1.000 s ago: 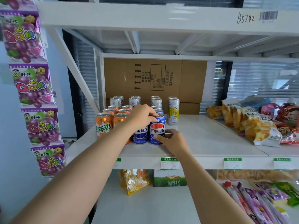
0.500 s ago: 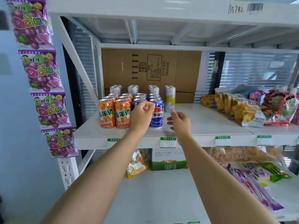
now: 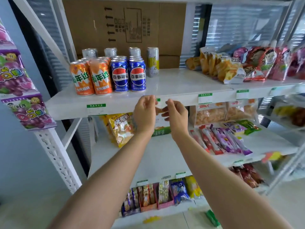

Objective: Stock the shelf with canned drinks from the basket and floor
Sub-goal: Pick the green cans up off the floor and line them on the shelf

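On the white shelf [image 3: 181,83] stand rows of cans: orange cans [image 3: 91,76] at the left, blue cola cans [image 3: 128,75] beside them, silver cans [image 3: 110,52] behind, and one tall white and yellow can [image 3: 153,61] at the right end. My left hand [image 3: 144,113] and my right hand [image 3: 176,114] hang side by side just below the shelf's front edge, in front of the cola cans. Both hold nothing, with fingers loosely curled and apart. No basket or floor cans show in this view.
A cardboard box [image 3: 123,27] stands behind the cans. Snack bags [image 3: 231,66] fill the shelf's right half. Lower shelves hold a yellow bag [image 3: 120,128], a green milk carton [image 3: 160,131], purple sticks [image 3: 222,139] and small packets. Purple candy packs [image 3: 21,90] hang at the left.
Both hands have let go of the blue cola cans and pulled back down below the shelf edge. The view has tilted downward, showing the lower shelves.
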Action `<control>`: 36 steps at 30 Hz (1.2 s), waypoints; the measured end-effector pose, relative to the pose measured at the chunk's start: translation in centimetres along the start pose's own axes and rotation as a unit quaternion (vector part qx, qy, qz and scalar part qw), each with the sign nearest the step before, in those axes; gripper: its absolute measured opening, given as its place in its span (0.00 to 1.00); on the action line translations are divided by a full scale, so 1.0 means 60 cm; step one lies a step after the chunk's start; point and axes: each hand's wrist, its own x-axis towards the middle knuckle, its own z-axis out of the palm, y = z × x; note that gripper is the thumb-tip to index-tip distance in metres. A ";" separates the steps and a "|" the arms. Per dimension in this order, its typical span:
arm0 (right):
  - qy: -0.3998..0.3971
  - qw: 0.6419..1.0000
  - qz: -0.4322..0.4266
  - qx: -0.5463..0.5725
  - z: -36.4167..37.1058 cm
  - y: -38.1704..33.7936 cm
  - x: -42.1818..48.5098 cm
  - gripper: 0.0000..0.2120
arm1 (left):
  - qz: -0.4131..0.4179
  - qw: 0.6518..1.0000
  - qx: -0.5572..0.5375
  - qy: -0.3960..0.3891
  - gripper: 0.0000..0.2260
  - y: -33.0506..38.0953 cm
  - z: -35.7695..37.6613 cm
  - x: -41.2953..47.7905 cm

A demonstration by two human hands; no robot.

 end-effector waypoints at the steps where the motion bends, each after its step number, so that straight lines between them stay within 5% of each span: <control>1: 0.012 1.000 0.012 -0.001 -0.017 0.016 -0.008 0.11 | -0.007 1.000 -0.009 -0.005 0.09 -0.016 0.011 -0.014; 19: 0.030 0.958 0.270 -0.095 -0.161 0.336 -0.143 0.16 | -0.279 0.950 0.122 -0.073 0.10 -0.359 -0.023 -0.226; 25: -0.027 0.930 0.347 -0.117 -0.158 0.467 -0.209 0.13 | -0.361 0.915 0.169 -0.056 0.16 -0.488 -0.084 -0.318; 33: -0.107 0.893 0.406 -0.163 -0.135 0.679 -0.310 0.12 | -0.479 0.864 0.156 0.010 0.10 -0.678 -0.165 -0.426; 36: -0.130 0.878 0.426 -0.174 -0.123 0.762 -0.353 0.12 | -0.478 0.857 0.192 0.003 0.21 -0.768 -0.192 -0.470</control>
